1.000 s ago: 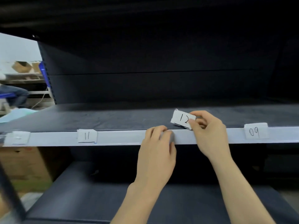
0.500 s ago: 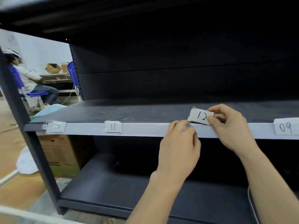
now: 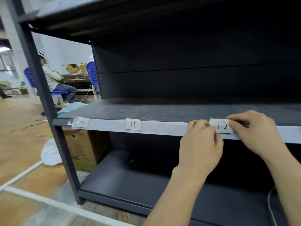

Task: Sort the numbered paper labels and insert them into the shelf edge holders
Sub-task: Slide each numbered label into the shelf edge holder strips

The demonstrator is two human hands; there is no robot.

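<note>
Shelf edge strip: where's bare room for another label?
The edge strip is bare between label 10 and label 11, and from label 11 to the left hand. Crowded at label 12, the right hand pinching its right edge.

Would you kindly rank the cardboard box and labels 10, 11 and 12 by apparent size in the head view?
1. cardboard box
2. label 12, though it is nearest the camera
3. label 11 and label 10 look alike; unranked

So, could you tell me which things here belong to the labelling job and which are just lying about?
Job: label 12, label 11, label 10, shelf edge holder, left hand, right hand.
Lying about: cardboard box, blue chair.
</note>
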